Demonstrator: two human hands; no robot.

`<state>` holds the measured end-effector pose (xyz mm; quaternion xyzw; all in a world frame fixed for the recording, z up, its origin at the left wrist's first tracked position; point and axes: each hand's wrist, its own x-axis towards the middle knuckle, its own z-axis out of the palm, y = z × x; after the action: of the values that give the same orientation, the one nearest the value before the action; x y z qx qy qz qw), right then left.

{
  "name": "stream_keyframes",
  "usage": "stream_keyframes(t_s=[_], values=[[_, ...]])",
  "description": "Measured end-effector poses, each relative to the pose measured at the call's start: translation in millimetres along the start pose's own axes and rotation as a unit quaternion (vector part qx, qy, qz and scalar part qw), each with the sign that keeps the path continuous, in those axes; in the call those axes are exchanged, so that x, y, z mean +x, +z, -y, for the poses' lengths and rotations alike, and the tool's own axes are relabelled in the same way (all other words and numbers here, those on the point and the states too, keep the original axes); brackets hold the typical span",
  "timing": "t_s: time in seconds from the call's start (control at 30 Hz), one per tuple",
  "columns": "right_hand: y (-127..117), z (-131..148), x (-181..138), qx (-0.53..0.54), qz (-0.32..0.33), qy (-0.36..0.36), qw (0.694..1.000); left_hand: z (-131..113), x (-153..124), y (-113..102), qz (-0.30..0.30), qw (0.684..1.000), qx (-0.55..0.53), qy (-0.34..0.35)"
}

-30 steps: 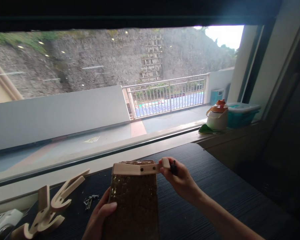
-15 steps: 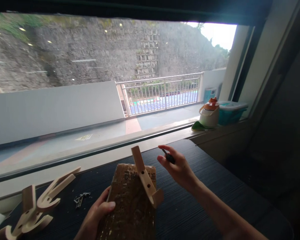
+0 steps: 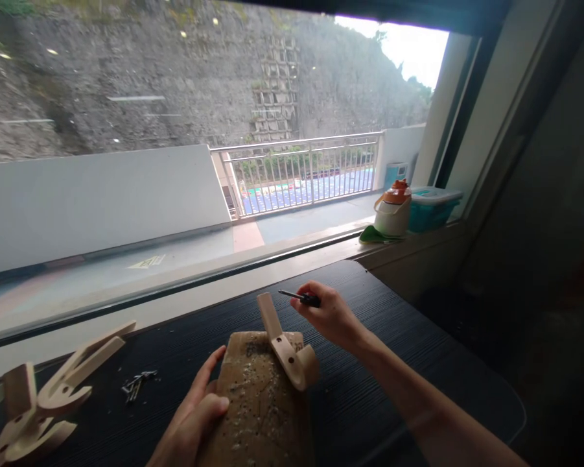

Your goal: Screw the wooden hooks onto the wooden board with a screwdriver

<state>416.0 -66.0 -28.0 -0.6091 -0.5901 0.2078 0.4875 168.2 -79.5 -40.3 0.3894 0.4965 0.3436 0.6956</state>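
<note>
My left hand (image 3: pixel 197 408) is closed on the left edge of a brown block (image 3: pixel 257 408), whose face is pitted with many small holes and bears dark writing near the top. A pale wooden hook (image 3: pixel 284 350) with two dark screw holes lies against the block's upper right part, its curved end at the right edge. In my right hand (image 3: pixel 333 311) is a screwdriver (image 3: pixel 296 296) with a black handle, gripped between thumb and fingers. Its metal tip points left, above and to the right of the hook, apart from it.
Several more wooden hooks (image 3: pixel 80 373) lie on the dark table (image 3: pixel 393 363) at the left. Beside them is a small pile of screws (image 3: pixel 137 385). On the windowsill stand an orange-lidded bottle (image 3: pixel 393 209), a green cloth-like piece (image 3: pixel 376 236) and a teal box (image 3: pixel 432 211).
The block has tilted so that its face catches more light. My right hand has turned the screwdriver, its shaft now showing to the left. The whole view has shifted slightly.
</note>
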Motion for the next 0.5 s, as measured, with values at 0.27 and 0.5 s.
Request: stream_keyframes(t_s=[0.27, 0.5], values=[[13, 4, -3, 0.103, 0.104, 0.031, 0.989, 6, -13, 5, 0.083, 0.987, 0.132, 0.033], [6, 21, -10, 0.185, 0.22, 0.005, 0.958, 12, -14, 16, -0.006, 0.972, 0.216, 0.089]])
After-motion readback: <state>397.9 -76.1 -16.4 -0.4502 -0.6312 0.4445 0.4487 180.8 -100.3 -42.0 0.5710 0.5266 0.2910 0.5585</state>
